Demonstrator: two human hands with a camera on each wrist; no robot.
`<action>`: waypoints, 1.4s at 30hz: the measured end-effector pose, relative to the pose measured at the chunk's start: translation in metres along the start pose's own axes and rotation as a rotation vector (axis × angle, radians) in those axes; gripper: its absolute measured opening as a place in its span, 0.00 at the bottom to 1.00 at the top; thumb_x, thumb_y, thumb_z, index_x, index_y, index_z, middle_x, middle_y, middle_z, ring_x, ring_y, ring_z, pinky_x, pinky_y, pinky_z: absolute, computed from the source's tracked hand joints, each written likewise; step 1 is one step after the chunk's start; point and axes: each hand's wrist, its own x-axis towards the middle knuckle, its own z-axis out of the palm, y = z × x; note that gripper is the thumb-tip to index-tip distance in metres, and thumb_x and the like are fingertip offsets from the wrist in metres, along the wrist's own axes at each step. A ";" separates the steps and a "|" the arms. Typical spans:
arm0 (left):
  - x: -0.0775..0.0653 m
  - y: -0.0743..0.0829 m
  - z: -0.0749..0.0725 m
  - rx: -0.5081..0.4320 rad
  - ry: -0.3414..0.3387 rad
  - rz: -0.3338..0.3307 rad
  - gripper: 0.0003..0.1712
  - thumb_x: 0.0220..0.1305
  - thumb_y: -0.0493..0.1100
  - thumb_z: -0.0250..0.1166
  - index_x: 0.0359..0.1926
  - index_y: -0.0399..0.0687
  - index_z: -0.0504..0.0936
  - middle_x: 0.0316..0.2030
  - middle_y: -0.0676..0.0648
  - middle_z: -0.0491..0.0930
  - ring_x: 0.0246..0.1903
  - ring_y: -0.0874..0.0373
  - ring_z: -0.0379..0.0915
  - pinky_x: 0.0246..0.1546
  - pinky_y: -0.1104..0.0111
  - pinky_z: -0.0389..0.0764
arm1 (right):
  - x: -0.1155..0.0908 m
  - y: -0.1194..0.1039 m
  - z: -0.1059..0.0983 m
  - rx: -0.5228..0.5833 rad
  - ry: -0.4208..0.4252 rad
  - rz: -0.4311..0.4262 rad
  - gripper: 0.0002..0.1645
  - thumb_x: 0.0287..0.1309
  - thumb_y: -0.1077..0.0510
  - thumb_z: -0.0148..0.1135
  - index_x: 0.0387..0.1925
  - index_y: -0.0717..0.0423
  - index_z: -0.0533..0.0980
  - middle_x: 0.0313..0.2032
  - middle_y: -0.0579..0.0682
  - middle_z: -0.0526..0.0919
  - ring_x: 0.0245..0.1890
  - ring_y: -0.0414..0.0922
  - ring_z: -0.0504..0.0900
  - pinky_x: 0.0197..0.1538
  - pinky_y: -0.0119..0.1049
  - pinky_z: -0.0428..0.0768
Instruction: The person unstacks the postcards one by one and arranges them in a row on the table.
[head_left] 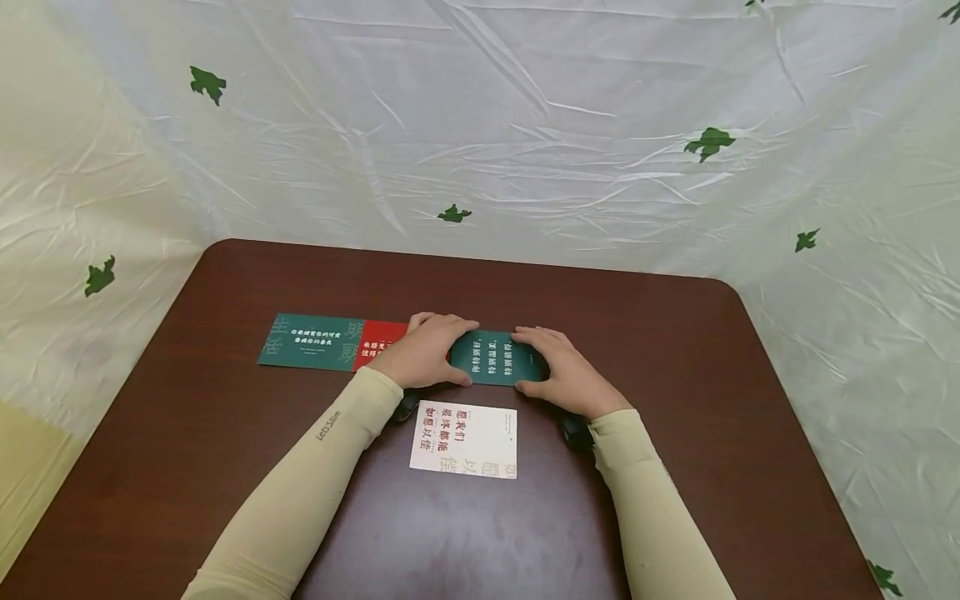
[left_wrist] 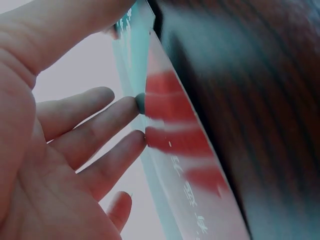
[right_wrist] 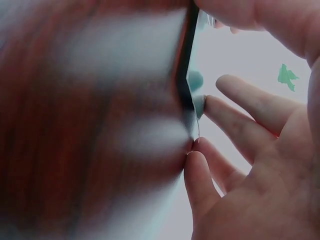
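Note:
A green card (head_left: 491,358) with white characters lies on the table between the two hands. My left hand (head_left: 427,350) has its thumb and index finger at the card's left end, while its other fingers lie over a red card (head_left: 375,340). At the green card's right end is my right hand (head_left: 567,371), thumb by the near edge and fingers by the far edge. In the left wrist view, extended fingertips (left_wrist: 137,137) touch the red card's edge. Fingertips (right_wrist: 197,155) meet the table near the green card's corner in the right wrist view.
Left of the red card, another green card (head_left: 318,342) lies in the same row. A white card (head_left: 465,439) with red characters sits nearer the body. The brown table (head_left: 675,500) has rounded far corners, and white sheeting (head_left: 525,125) with green leaf shapes hangs around it.

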 end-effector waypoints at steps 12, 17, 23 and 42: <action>0.005 0.002 -0.001 0.027 -0.003 -0.015 0.53 0.61 0.59 0.80 0.81 0.52 0.68 0.76 0.48 0.73 0.74 0.49 0.68 0.81 0.46 0.52 | -0.001 -0.002 -0.006 -0.028 -0.005 0.004 0.48 0.65 0.51 0.75 0.82 0.49 0.65 0.84 0.47 0.61 0.87 0.55 0.51 0.81 0.59 0.67; 0.006 0.004 -0.001 0.033 -0.010 -0.020 0.53 0.61 0.58 0.80 0.82 0.52 0.68 0.77 0.47 0.72 0.74 0.49 0.68 0.81 0.45 0.52 | -0.004 -0.002 -0.006 -0.030 -0.006 0.010 0.47 0.66 0.50 0.74 0.82 0.49 0.65 0.85 0.48 0.60 0.87 0.56 0.49 0.81 0.61 0.66; 0.005 0.008 -0.001 0.017 -0.014 -0.018 0.53 0.60 0.58 0.81 0.81 0.51 0.68 0.76 0.47 0.73 0.73 0.49 0.69 0.81 0.45 0.52 | -0.008 -0.003 -0.007 -0.014 -0.007 0.012 0.47 0.66 0.51 0.74 0.82 0.50 0.66 0.85 0.48 0.60 0.88 0.57 0.48 0.81 0.62 0.65; -0.050 0.023 -0.004 0.008 -0.017 0.074 0.52 0.61 0.59 0.79 0.80 0.48 0.70 0.77 0.45 0.72 0.79 0.45 0.63 0.81 0.46 0.62 | -0.029 -0.036 -0.008 -0.069 0.038 -0.043 0.43 0.69 0.49 0.73 0.79 0.56 0.68 0.82 0.56 0.64 0.85 0.60 0.56 0.81 0.61 0.66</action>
